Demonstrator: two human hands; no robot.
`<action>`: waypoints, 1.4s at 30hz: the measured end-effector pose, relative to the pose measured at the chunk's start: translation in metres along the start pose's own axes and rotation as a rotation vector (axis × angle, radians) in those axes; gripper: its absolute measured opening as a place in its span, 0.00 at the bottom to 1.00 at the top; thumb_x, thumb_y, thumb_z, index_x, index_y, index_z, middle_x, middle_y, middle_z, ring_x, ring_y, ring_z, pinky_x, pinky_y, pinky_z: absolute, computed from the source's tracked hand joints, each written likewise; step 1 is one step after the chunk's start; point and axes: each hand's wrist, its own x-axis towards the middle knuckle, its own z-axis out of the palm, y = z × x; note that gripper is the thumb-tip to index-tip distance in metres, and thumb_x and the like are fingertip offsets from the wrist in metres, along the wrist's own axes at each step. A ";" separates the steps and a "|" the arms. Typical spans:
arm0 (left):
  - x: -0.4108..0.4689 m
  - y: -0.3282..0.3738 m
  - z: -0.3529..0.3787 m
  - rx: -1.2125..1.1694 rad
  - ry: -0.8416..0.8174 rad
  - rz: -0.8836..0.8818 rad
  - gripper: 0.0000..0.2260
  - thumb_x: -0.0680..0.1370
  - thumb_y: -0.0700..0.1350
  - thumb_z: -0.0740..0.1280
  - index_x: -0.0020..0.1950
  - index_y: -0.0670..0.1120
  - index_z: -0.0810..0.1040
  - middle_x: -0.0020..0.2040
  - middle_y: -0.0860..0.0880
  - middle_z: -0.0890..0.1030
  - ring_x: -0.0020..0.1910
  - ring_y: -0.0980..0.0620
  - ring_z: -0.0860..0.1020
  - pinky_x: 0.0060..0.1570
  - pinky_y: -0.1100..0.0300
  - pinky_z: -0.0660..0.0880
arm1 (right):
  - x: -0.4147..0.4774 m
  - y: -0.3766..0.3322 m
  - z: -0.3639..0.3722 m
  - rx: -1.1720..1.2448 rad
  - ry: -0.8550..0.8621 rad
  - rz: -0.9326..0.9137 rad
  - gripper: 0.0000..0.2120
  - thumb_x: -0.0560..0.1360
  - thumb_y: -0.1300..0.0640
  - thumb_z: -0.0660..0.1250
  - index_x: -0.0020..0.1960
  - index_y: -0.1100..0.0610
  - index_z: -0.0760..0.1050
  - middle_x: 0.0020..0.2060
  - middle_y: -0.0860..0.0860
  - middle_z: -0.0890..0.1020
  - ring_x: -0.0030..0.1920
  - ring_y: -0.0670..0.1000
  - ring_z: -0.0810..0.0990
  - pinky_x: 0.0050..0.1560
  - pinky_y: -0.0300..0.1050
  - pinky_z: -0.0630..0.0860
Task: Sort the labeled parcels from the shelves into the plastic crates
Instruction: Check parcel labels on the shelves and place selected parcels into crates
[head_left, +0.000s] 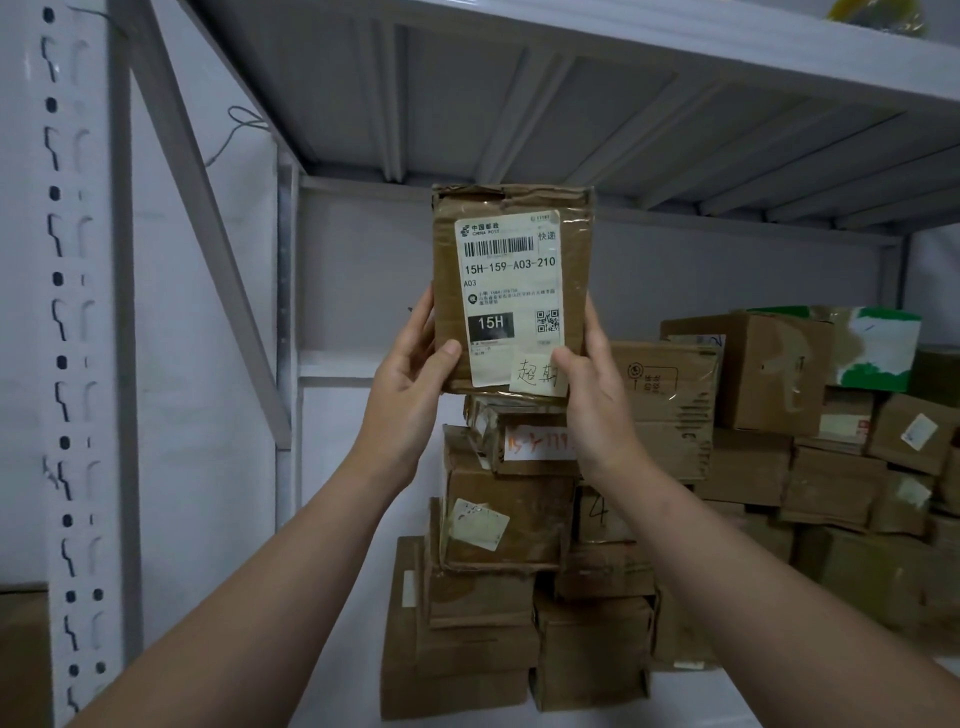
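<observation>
Parcel: a brown cardboard parcel (511, 291) is held upright at the centre of the frame, raised in front of the shelf opening, its printed face toward the camera.
Label: a white shipping label (511, 296) covers most of that face, reading "15H-159-A03-210", "A03" and "15H", with a barcode and a QR code; a small handwritten note (535, 375) sits at its lower right corner.
Left hand: the left hand (410, 379) grips the parcel's lower left edge, thumb on the front, fingers wrapped behind it.
Right hand: the right hand (597, 384) grips the lower right edge, thumb pressed beside the note.
Stack: other cardboard boxes (498, 519) are piled just below the parcel and across the right of the frame, on the shelf (701, 696).
Upper shelf: its grey underside (571, 104) spans the top of the frame.
Upright: a white perforated post (72, 364) runs down the left edge.
</observation>
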 end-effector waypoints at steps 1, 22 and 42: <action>0.000 0.000 -0.001 0.004 0.000 -0.001 0.22 0.81 0.40 0.60 0.70 0.62 0.63 0.65 0.52 0.78 0.62 0.55 0.77 0.53 0.65 0.77 | 0.001 0.000 0.001 0.000 -0.006 0.003 0.27 0.82 0.64 0.53 0.77 0.47 0.53 0.55 0.34 0.74 0.49 0.29 0.78 0.45 0.28 0.75; -0.007 0.022 0.008 -0.020 0.060 0.069 0.16 0.82 0.47 0.59 0.69 0.55 0.63 0.67 0.47 0.73 0.64 0.51 0.75 0.56 0.65 0.75 | -0.019 -0.040 0.014 -0.007 0.109 0.011 0.21 0.83 0.60 0.52 0.75 0.51 0.58 0.52 0.33 0.72 0.44 0.23 0.74 0.41 0.21 0.70; -0.185 0.038 0.294 -0.356 -0.063 -0.142 0.14 0.82 0.44 0.58 0.66 0.52 0.62 0.61 0.55 0.75 0.54 0.69 0.76 0.50 0.73 0.71 | -0.205 -0.117 -0.249 -0.267 0.426 0.131 0.20 0.83 0.55 0.52 0.74 0.47 0.59 0.61 0.45 0.77 0.59 0.38 0.77 0.56 0.36 0.76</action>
